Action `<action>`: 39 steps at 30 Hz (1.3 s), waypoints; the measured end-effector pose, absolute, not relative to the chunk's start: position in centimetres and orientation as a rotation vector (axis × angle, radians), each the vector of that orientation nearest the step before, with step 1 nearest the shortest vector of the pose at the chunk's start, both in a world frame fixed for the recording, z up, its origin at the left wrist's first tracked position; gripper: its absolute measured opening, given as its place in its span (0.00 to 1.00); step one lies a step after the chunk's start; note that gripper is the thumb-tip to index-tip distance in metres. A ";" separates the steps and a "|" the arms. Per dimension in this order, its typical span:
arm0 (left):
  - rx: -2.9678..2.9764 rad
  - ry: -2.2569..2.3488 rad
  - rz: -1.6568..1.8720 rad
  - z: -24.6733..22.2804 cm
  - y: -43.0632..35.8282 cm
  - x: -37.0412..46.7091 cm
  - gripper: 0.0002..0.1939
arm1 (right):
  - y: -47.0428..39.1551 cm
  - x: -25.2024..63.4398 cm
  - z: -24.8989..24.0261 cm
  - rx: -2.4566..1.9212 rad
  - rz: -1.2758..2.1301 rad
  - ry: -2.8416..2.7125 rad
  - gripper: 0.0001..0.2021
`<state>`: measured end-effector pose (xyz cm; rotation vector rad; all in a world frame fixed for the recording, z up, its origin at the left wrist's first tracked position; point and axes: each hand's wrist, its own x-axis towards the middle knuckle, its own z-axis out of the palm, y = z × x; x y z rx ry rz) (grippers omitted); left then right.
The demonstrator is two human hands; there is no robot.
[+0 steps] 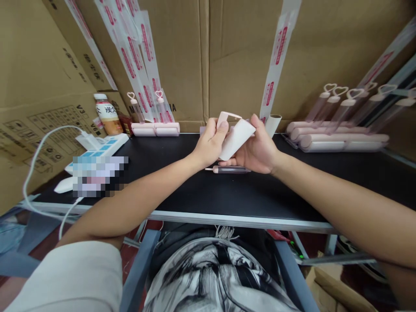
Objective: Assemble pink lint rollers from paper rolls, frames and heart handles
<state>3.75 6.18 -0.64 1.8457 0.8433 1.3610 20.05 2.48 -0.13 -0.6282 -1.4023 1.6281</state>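
Over the middle of the black tabletop, both my hands are at a white, box-like plastic piece (pixel 238 139) with a thin pale pink arm or frame (pixel 230 115) at its top. My left hand (pixel 212 143) is closed on its left side, thumb on top near the pink part. My right hand (pixel 256 149) is curled around its right side and underneath, with the thumb at its upper edge. How the pink and white parts join is partly hidden by fingers. Just below, a clear tube with a pale pink end (pixel 230 169) lies flat on the tabletop.
Pink bases with heart-topped clear tubes stand at left (pixel 155 129) and right (pixel 344 143). Behind my right hand is a white cylinder (pixel 273 125). At left are a drink bottle (pixel 108 115), a power strip (pixel 97 152) and cables. Taped cardboard (pixel 237 56) walls the back.
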 end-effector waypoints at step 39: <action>3.001 0.362 1.200 2.2 6.9 -0.3 0.29 | 3.7 20.7 -1.0 -0.929 0.910 -1.491 0.22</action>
